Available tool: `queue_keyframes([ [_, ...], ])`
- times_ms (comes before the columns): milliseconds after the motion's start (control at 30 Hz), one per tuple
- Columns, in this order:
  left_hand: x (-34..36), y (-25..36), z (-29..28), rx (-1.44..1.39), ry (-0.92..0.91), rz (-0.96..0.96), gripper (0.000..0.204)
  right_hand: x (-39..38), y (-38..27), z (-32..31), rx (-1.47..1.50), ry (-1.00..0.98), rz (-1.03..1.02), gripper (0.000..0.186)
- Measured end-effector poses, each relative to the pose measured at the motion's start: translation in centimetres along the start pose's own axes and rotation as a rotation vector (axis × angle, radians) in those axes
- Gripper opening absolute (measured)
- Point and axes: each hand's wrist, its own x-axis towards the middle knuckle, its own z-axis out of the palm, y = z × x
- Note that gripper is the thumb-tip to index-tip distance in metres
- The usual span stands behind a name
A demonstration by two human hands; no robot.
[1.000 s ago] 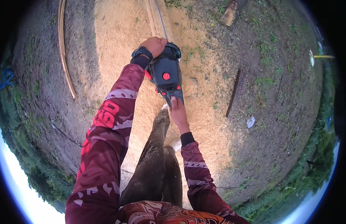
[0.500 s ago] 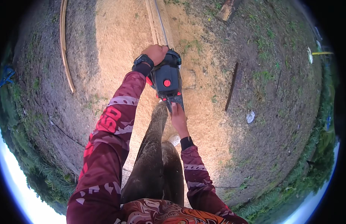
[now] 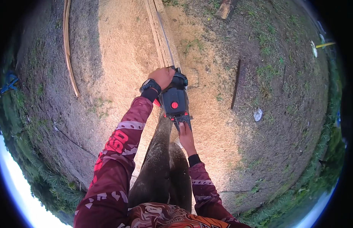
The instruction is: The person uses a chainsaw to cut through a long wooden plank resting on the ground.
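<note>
A black chainsaw (image 3: pixel 174 99) with red knobs is held in front of my legs. My left hand (image 3: pixel 162 77), with a watch at the wrist, is wrapped round its front handle. Around the rear handle closes my right hand (image 3: pixel 187 140), its thumb on top and its other fingers mostly hidden. The thin guide bar (image 3: pixel 165 36) points away from me, along a pale length of timber (image 3: pixel 155 34) lying on the ground. A lengthwise line runs in the wood beside the bar. How deep the bar sits in it, I cannot tell.
Sawdust (image 3: pixel 123 49) covers the ground around the timber. Long thin wood strips (image 3: pixel 67 49) lie at the left. On the right are a dark narrow board (image 3: pixel 236 85), a crumpled clear plastic piece (image 3: pixel 257 114) and, farther off, a wood block (image 3: pixel 224 9).
The chainsaw and both hands have come back nearer my body and slightly right. More of the timber shows ahead of the saw. Both grips are unchanged.
</note>
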Motion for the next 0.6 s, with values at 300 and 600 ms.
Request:
queue_keyframes([
  [300, 3.7, -1.9, -0.3, 0.029, 0.062, 0.031, 0.045, 5.1, -1.3, 1.5, -0.058, 0.002, 0.010, 0.049],
  [600, 18.6, -7.9, -7.3, 0.256, 0.063, 0.227, 0.029, 17.7, -11.6, 4.6, -0.057, -0.012, -0.046, 0.050],
])
